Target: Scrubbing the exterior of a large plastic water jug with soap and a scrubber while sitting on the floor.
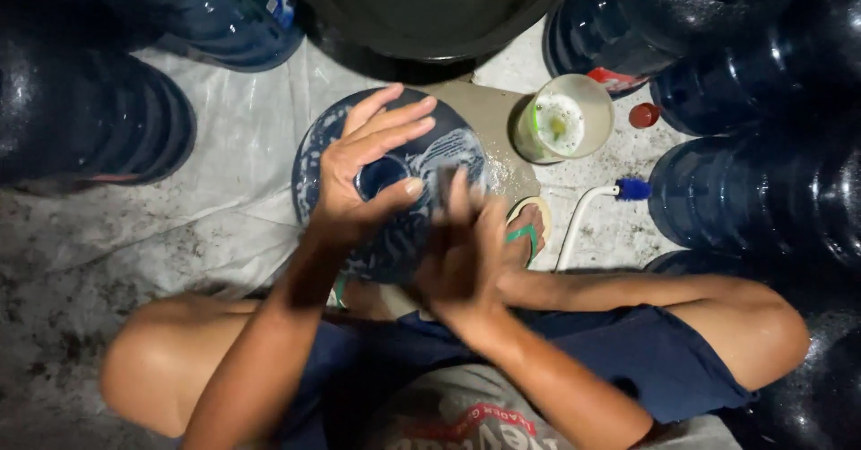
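Note:
A large blue water jug (430,150), soapy on its shoulder, stands upright between my knees, seen from above. My left hand (368,163) wraps around the jug's open neck, thumb on one side and fingers spread over the far side. My right hand (462,244) is blurred with motion against the jug's near right shoulder; whether it holds a sponge or cloth cannot be made out.
Several more blue jugs (744,190) crowd the right and left (90,118) sides. A big dark basin (430,20) sits ahead. A clear cup with soapy liquid (565,118), a red cap (643,115) and a white brush with blue bristles (619,192) lie at the right.

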